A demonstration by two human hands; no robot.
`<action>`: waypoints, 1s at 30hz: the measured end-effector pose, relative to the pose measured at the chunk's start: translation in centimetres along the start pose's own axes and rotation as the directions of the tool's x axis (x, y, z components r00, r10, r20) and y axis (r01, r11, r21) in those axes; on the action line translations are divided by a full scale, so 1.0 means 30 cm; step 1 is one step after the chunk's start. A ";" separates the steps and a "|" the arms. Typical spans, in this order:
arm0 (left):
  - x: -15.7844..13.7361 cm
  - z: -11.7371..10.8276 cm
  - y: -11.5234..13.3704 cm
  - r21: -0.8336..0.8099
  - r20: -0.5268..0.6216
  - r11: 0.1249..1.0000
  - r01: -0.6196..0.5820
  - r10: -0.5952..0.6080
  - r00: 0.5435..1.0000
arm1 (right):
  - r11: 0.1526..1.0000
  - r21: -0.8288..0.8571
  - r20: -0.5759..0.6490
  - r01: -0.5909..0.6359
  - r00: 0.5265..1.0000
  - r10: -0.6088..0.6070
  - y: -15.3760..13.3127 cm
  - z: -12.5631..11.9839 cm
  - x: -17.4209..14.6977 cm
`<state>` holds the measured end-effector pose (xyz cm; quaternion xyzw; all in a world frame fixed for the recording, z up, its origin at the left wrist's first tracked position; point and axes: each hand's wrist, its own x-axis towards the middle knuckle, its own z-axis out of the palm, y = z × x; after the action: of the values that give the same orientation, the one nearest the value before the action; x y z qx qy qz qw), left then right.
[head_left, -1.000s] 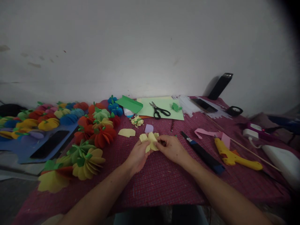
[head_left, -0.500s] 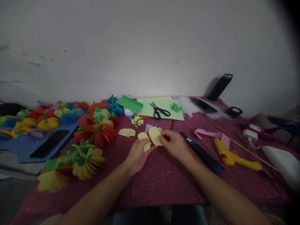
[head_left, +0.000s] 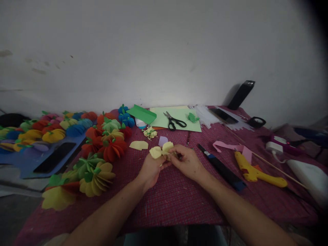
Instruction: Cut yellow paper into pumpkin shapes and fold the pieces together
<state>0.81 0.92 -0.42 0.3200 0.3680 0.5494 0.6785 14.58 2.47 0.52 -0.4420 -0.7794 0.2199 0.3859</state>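
Note:
Pale yellow paper pieces (head_left: 155, 152) are pinched between the thumb and fingers of my left hand (head_left: 151, 169). My right hand (head_left: 188, 161) grips more pale yellow paper (head_left: 167, 147) by its lower edge, and the two bunches meet between my fingertips. Whether they are joined there I cannot tell. Just beyond my left hand, a cut pale yellow paper piece (head_left: 139, 145) lies flat on the checked cloth. A small lilac paper piece (head_left: 163, 140) rests behind the bunches. Black-handled scissors (head_left: 174, 121) lie partly open on a light green sheet (head_left: 159, 112).
Colourful paper pumpkins (head_left: 112, 148) crowd the left side, around a dark phone (head_left: 55, 157). Paper scraps (head_left: 149, 132) lie near the green card (head_left: 142, 113). On the right are a utility knife (head_left: 222, 169), a yellow glue gun (head_left: 256, 171), pink ribbon (head_left: 225, 145) and black tape (head_left: 256, 122).
My right hand has moved slightly left, bringing its yellow paper against the left bunch. The pieces have tilted away and show less of their flat faces. More of the lilac piece shows.

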 end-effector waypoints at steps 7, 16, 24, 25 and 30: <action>-0.006 0.011 -0.006 0.014 0.020 1.000 0.022 -0.023 1.000 | 0.995 0.030 -0.067 -0.095 0.993 0.096 0.016 0.001 0.002; -0.014 0.010 0.006 -0.014 0.008 0.998 0.056 -0.056 0.998 | 0.987 -0.007 -0.061 -0.160 0.985 0.159 0.018 -0.001 0.001; -0.008 0.006 -0.004 -0.023 -0.024 0.999 0.036 -0.037 0.999 | 0.969 0.132 -0.038 -0.209 0.976 0.215 0.031 0.012 0.010; -0.007 0.005 -0.005 -0.020 -0.032 0.999 0.033 -0.034 0.999 | 0.964 0.174 -0.038 -0.201 0.977 0.210 0.030 0.010 0.011; -0.008 0.003 -0.005 -0.024 -0.049 0.999 0.030 -0.032 0.998 | 0.985 0.134 0.024 -0.105 0.994 0.103 0.021 -0.008 0.008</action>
<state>0.93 0.66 -0.44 0.2925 0.3830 0.5509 0.6813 15.03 2.99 0.32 -0.4532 -0.7416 0.2957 0.3964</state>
